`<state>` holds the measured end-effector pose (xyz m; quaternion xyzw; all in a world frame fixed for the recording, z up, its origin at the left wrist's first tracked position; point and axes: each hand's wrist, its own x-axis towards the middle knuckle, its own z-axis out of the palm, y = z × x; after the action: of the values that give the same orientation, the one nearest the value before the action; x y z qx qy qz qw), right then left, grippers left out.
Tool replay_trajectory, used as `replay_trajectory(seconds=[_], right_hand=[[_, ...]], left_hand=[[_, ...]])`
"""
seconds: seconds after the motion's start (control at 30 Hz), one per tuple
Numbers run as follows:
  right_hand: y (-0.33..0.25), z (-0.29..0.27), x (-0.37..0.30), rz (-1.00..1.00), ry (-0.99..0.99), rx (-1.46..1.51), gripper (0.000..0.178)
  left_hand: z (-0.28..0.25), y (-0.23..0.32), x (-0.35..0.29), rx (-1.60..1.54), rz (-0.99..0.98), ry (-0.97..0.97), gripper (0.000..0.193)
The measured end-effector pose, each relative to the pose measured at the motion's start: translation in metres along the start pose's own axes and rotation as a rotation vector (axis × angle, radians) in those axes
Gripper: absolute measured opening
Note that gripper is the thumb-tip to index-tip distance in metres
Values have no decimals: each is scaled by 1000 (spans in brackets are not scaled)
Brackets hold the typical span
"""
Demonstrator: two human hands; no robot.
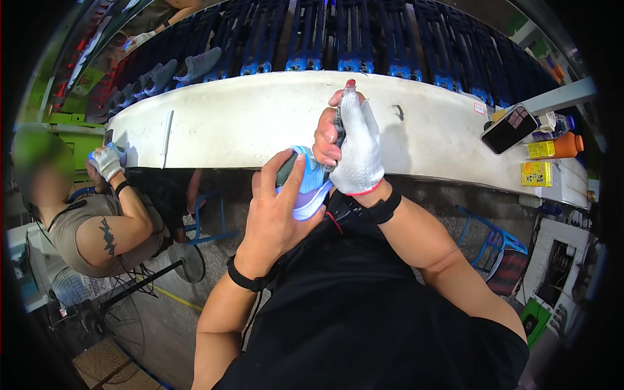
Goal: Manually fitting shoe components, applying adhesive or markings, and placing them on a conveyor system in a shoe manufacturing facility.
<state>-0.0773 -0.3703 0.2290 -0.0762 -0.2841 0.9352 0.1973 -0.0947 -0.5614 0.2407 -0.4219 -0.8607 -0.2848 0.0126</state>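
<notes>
My left hand (pixel 279 188) is bare and grips a light blue shoe (pixel 311 172) with a pale, white-edged sole, just off the near edge of the white table. Over the table's edge my right hand (pixel 357 143), in a white fingerless knit glove, is closed around a slim dark tool (pixel 338 127). The tool lies mostly hidden in the palm, so its kind cannot be made out. A small red tip (pixel 351 84) shows above the glove. The bare fingers of the right hand curl close to the shoe's upper.
Beyond the white table (pixel 260 107) runs a rack of dark blue carriers (pixel 354 39). Several grey shoes (pixel 195 65) stand at its left. A phone (pixel 510 129), an orange bottle (pixel 567 145) and a yellow box (pixel 536 174) sit at right. A co-worker (pixel 110 221) works at left, near a fan (pixel 97 318).
</notes>
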Motion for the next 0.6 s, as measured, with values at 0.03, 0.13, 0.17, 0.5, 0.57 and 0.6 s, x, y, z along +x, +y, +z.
replay_trajectory(seconds=[0.03,0.13,0.17,0.5,0.57,0.6], right_hand=[[4,-3,0,-31,10,31,26],[13,-2,-8,-44,6,61,27],[15,0,-11,-29,-13,57,29],[17,-5,-21,174,-120,491,33],[14,-11,-20,196,-112,516,34],[14,-13,-20,217,-106,541,35]], left_hand=[[0,3,-2,18,-31,-35,88],[6,-2,-2,10,5,18,91],[5,-2,-3,13,6,17,91],[3,-4,-2,-7,-10,-34,95],[4,-5,-3,31,26,-7,89],[8,-8,-6,58,88,19,86]])
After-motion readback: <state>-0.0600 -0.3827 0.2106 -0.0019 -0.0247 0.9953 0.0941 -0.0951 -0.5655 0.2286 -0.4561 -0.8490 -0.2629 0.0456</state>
